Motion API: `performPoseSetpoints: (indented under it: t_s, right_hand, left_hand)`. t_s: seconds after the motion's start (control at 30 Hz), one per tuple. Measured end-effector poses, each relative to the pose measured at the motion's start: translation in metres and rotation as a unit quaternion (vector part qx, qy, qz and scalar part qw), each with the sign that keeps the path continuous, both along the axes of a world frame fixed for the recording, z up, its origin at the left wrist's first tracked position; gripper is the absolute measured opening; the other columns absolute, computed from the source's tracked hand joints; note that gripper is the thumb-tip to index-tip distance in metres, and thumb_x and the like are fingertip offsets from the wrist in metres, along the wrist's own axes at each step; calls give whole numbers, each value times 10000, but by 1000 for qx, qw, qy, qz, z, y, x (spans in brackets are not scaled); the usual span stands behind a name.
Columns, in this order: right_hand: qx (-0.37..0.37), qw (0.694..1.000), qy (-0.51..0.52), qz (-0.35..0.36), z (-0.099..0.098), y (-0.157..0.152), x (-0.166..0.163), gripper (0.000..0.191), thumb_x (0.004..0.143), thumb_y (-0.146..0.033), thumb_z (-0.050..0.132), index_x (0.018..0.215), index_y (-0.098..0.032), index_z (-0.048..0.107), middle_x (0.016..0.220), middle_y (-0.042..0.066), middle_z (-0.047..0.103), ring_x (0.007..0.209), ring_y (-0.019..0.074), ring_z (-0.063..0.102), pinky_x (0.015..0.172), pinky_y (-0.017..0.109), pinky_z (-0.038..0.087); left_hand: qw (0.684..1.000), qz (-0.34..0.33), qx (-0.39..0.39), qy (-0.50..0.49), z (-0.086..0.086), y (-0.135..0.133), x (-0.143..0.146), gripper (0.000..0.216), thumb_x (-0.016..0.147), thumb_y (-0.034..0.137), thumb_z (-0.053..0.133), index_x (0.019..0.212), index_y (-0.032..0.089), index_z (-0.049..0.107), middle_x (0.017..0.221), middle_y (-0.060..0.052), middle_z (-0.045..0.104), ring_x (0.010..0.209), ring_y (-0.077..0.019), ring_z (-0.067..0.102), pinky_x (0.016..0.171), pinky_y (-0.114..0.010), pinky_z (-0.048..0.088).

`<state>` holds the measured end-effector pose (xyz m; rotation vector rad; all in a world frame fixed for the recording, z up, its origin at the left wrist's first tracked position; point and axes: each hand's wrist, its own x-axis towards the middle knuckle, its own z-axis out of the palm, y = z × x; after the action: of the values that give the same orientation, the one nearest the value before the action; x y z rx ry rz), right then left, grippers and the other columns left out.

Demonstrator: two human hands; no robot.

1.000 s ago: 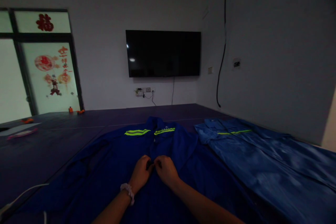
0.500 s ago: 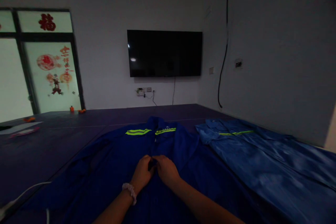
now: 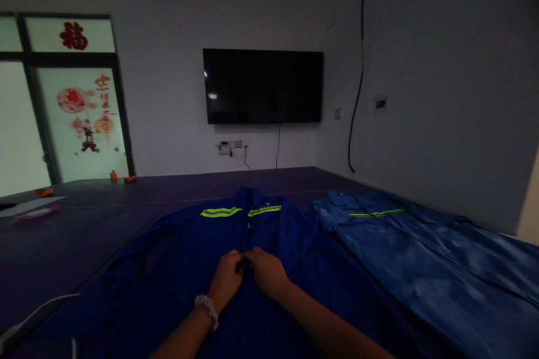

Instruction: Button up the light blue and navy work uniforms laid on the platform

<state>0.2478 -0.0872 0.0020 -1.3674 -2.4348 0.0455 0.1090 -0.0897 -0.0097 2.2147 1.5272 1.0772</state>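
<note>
The dark blue work jacket (image 3: 177, 269) lies spread flat on the dark table (image 3: 84, 224) before me, its neon stripes at the far end. My left hand (image 3: 225, 280) and right hand (image 3: 267, 275) meet at its front opening, fingers pinched narrow on the fabric. A lighter blue jacket (image 3: 421, 258) lies just beside it, on my right.

Red 福 character (image 3: 73, 36) on upper window pane (image 3: 42, 39); lower pane decals (image 3: 86, 118) illegible.

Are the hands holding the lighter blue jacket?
No, the left hand and right hand pinch the front of the dark blue jacket, while the lighter blue jacket lies untouched to their right.
</note>
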Motion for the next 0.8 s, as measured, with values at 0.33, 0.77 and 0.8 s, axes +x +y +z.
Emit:
performPoseSetpoints:
  t_s: [0.33, 0.77, 0.8]
  right_hand:
    - [-30, 1000, 8, -2, 1, 6, 2, 307, 811, -167, 411, 1069, -244, 560, 1042, 54, 566, 870, 168, 586, 702, 246, 422]
    - [-5, 998, -44, 46, 4, 16, 10, 260, 824, -173, 418, 1018, -229, 581, 987, 51, 596, 858, 166, 591, 700, 233, 418]
    - [-1, 998, -47, 49, 6, 16, 11, 245, 824, -183, 429, 1010, -227, 583, 984, 49, 599, 862, 166, 590, 701, 230, 417]
  left_hand:
    - [999, 31, 12, 20, 1, -2, 3, 207, 712, 60, 427, 570, 152, 547, 646, -28, 546, 627, -133, 519, 570, -227, 332]
    - [999, 28, 10, 35, 1, -2, 2, 221, 738, 63, 386, 598, 164, 523, 658, -26, 537, 651, -137, 524, 584, -236, 333]
    - [999, 24, 10, 37, 1, -2, 2, 222, 740, 64, 384, 594, 166, 517, 658, -25, 534, 652, -137, 522, 585, -237, 333]
